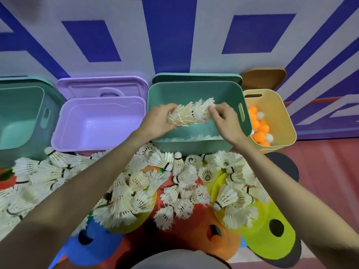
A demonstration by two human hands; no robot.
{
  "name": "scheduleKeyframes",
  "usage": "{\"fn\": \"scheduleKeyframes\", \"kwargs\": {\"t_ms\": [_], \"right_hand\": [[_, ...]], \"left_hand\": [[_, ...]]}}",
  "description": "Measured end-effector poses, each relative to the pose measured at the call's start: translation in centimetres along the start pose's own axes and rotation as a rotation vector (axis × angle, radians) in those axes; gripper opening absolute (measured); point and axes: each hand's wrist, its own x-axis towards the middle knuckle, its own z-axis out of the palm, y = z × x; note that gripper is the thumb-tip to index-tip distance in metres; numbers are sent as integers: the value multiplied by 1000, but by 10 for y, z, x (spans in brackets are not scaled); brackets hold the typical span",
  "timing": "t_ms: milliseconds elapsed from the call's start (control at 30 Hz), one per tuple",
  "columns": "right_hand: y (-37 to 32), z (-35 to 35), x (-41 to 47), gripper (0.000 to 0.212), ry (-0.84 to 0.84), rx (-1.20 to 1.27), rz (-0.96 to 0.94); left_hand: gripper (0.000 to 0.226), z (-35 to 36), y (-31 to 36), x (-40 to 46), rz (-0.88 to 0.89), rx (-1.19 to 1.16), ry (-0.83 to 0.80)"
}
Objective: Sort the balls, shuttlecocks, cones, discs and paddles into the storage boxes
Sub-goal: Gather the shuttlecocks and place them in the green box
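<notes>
A nested stack of white shuttlecocks (191,113) lies sideways over the green box (196,88). My left hand (158,119) grips its cork end, and my right hand (223,117) pinches its feather end. White shuttlecocks (194,137) lie on that box's floor. Several loose shuttlecocks (174,181) cover the floor in front of the boxes, on top of flat cones in yellow (272,237), orange (223,241) and blue (101,247).
A purple box (64,121) with its lid behind stands left of the green one, and another green box (48,98) is at the far left. A yellow box (285,123) at the right holds orange and white balls (261,129). A dark paddle (285,166) lies before it.
</notes>
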Motion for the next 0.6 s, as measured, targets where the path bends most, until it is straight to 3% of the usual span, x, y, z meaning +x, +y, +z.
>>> {"fn": "scheduleKeyframes", "kwargs": {"t_ms": [200,433,600], "right_hand": [[38,21,42,21,-108,-130,186],[71,41,87,31,-359,-284,269],[80,52,100,20,-458,-339,284]], "left_hand": [[54,35,-17,50,-29,136,-167],[56,59,-35,96,-43,267,-416],[67,76,-48,101,-96,306,-552]]}}
